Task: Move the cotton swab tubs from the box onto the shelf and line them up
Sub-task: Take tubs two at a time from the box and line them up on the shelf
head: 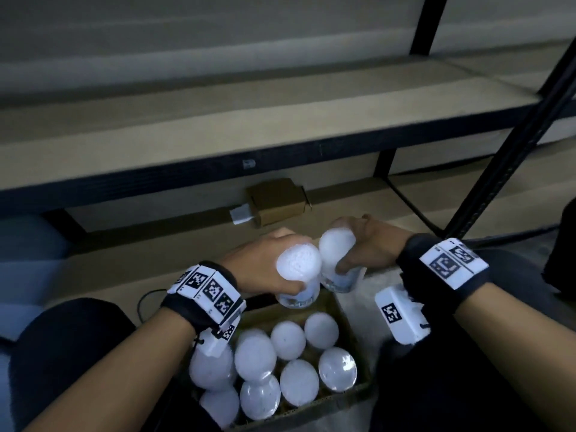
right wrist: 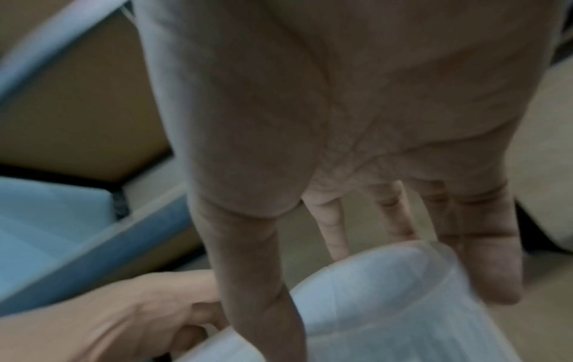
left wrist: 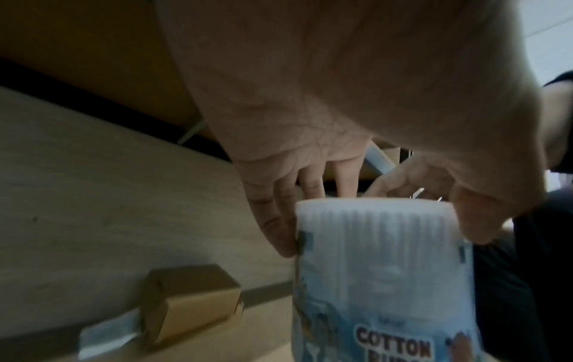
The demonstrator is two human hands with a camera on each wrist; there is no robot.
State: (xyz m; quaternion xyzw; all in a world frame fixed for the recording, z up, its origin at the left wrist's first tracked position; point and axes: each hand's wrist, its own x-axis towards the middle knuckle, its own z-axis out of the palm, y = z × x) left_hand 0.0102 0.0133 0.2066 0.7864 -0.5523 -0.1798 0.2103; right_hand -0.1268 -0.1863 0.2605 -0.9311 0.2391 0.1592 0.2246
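Note:
My left hand (head: pixel 268 263) grips a clear cotton swab tub (head: pixel 298 269) by its top, lifted above the box. In the left wrist view the tub (left wrist: pixel 384 281) shows a blue "COTTON BUDS" label, pinched between thumb and fingers (left wrist: pixel 276 227). My right hand (head: pixel 367 244) holds a second tub (head: pixel 338 260) right beside the first, the two nearly touching. The right wrist view shows that tub (right wrist: pixel 387 306) under the fingers (right wrist: pixel 483 264). The cardboard box (head: pixel 343 310) below holds several more tubs (head: pixel 288 341) standing upright. The brown shelf (head: pixel 218 120) runs across ahead, bare.
A small cardboard carton (head: pixel 276 201) with a white tag lies on the lower board under the shelf. A black upright post (head: pixel 511 157) slants at the right, and another post (head: pixel 427 23) stands behind. Dark trouser legs (head: pixel 62 353) flank the box.

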